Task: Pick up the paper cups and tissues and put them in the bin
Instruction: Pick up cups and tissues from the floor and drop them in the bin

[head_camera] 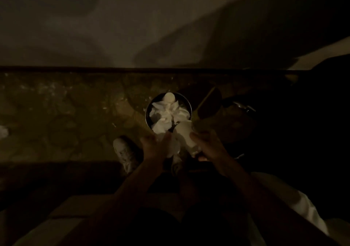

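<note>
The scene is very dim. A round metal bin (147,113) stands on the floor, filled with crumpled white tissues (164,113) and a paper cup (169,97) at its far side. Just in front of the bin, my left hand (154,146) grips a crumpled white tissue (174,147). My right hand (208,144) is closed around a white paper cup (186,134), held tilted at the bin's near right rim.
A patterned brownish floor runs to a dark skirting and a pale wall behind. My light shoe (125,152) stands left of the hands. A white scrap (3,132) lies at the far left edge. Dark shapes and a thin stick (206,97) lie right of the bin.
</note>
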{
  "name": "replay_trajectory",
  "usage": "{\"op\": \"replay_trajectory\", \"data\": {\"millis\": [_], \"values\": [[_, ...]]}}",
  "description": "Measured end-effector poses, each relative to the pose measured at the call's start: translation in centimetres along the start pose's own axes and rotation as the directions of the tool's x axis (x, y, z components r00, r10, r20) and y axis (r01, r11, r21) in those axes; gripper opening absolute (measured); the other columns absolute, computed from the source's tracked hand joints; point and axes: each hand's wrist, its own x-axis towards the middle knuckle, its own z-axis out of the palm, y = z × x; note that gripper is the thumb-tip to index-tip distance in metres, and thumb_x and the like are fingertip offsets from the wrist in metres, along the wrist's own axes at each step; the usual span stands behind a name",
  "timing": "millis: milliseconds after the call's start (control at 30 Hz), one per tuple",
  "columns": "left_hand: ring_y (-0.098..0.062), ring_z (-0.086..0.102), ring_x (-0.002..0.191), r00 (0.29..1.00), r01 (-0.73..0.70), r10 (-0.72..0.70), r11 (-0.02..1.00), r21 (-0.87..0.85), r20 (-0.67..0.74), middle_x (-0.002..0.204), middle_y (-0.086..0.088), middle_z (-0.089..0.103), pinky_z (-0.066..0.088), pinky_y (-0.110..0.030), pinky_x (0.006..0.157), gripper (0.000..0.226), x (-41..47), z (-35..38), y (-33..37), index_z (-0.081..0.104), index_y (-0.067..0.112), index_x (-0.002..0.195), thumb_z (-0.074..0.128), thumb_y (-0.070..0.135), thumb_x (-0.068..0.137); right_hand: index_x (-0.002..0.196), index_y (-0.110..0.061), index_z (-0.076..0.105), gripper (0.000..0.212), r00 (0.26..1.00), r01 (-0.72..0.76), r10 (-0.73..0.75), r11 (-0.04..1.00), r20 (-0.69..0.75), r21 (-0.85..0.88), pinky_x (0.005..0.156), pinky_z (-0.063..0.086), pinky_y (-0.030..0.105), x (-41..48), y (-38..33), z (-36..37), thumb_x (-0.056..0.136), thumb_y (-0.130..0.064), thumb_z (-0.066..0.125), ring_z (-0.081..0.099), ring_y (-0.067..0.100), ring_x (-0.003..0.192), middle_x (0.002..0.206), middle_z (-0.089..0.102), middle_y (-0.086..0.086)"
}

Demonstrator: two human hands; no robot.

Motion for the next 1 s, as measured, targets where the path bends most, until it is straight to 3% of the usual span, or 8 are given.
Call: {"op": "replay_trajectory", "data": {"millis": [133, 300, 433, 567, 633, 733, 867, 1000], "values": [[-0.022, 0.067, 0.079, 0.997, -0.082, 0.081, 0.993, 0.087, 0.014, 0.080, -0.004, 0.066, 0.049, -0.021, 0.055, 0.030, 7.8, 2.2, -2.5, 0.064, 0.006, 0.086, 0.071, 0.035, 0.089, 0.124, -0.022, 0.045, 0.051, 0.992, 0.123, -0.121, 0.967, 0.019, -0.224, 0.070, 0.061, 0.036, 8.1, 1.5, 1.8, 0.085, -0.037, 0.074, 0.068, 0.020, 0.091, 0.113, 0.062, 0.002], [-0.016, 0.065, 0.091, 0.976, -0.212, 0.206, 0.973, 0.086, 0.073, 0.092, 0.004, 0.066, 0.049, -0.022, 0.065, 0.008, 17.5, 3.2, -5.6, 0.066, 0.018, 0.092, 0.068, 0.025, 0.093, 0.121, -0.025, 0.049, 0.045, 0.970, 0.245, -0.228, 0.901, 0.089, -0.358, 0.088, 0.056, 0.051, 18.3, 2.5, 4.6, 0.084, -0.021, 0.075, 0.059, 0.023, 0.104, 0.108, 0.050, -0.007], [-0.019, 0.062, 0.103, 0.972, -0.220, 0.210, 0.971, 0.090, 0.108, 0.100, 0.004, 0.061, 0.054, -0.025, 0.075, 0.017, 23.6, 3.5, -7.6, 0.066, 0.006, 0.110, 0.064, 0.004, 0.093, 0.133, -0.022, 0.055, 0.050, 0.948, 0.311, -0.310, 0.835, 0.079, -0.454, 0.092, 0.055, 0.045, 24.1, 3.9, 6.1, 0.086, -0.024, 0.073, 0.058, 0.024, 0.114, 0.129, 0.054, 0.004], [-0.017, 0.058, 0.117, 0.958, -0.246, 0.194, 0.934, 0.258, 0.211, 0.126, -0.003, 0.061, 0.051, -0.032, 0.096, 0.036, 26.7, 4.4, -9.9, 0.060, 0.012, 0.129, 0.062, 0.009, 0.094, 0.141, -0.017, 0.051, 0.052, 0.928, 0.339, -0.365, 0.757, 0.068, -0.559, 0.081, 0.042, 0.015, 27.2, 5.5, 7.3, 0.092, -0.022, 0.067, 0.052, 0.019, 0.123, 0.142, 0.052, 0.007], [-0.019, 0.055, 0.123, 0.945, -0.282, 0.210, 0.910, 0.303, 0.249, 0.135, -0.006, 0.057, 0.047, -0.032, 0.102, 0.041, 27.5, 4.9, -10.2, 0.057, 0.012, 0.135, 0.061, 0.011, 0.095, 0.141, -0.019, 0.051, 0.053, 0.907, 0.365, -0.418, 0.708, 0.057, -0.605, 0.087, 0.038, 0.015, 28.2, 5.8, 7.9, 0.091, -0.029, 0.067, 0.046, 0.019, 0.130, 0.145, 0.048, 0.006], [-0.028, 0.048, 0.133, 0.902, -0.414, 0.277, 0.772, 0.483, 0.331, 0.144, -0.014, 0.051, 0.038, -0.022, 0.097, 0.039, 27.8, 5.0, -9.2, 0.054, 0.004, 0.137, 0.054, 0.010, 0.099, 0.142, -0.022, 0.051, 0.058, 0.891, 0.378, -0.447, 0.634, 0.079, -0.674, 0.103, 0.036, 0.025, 28.3, 5.8, 8.3, 0.089, -0.038, 0.068, 0.042, 0.022, 0.135, 0.148, 0.044, 0.007], [-0.031, 0.050, 0.129, 0.855, -0.509, 0.394, 0.508, 0.695, 0.338, 0.146, -0.014, 0.045, 0.043, -0.033, 0.094, 0.044, 26.6, 3.5, -8.2, 0.050, 0.010, 0.141, 0.050, 0.029, 0.102, 0.144, -0.024, 0.046, 0.061, 0.883, 0.393, -0.460, 0.609, 0.096, -0.689, 0.098, 0.039, 0.023, 26.1, 4.8, 7.8, 0.089, -0.036, 0.069, 0.045, 0.019, 0.129, 0.145, 0.045, 0.007], [-0.029, 0.058, 0.119, 0.735, -0.646, 0.542, 0.377, 0.663, 0.408, 0.143, -0.011, 0.048, 0.052, -0.043, 0.093, 0.040, 24.1, 1.5, -6.9, 0.059, 0.016, 0.130, 0.057, 0.036, 0.095, 0.146, -0.036, 0.037, 0.070, 0.902, 0.258, -0.431, 0.529, 0.006, -0.808, 0.103, 0.042, 0.041, 22.9, 3.8, 7.8, 0.085, -0.043, 0.069, 0.042, 0.030, 0.130, 0.143, 0.040, 0.008]]}}
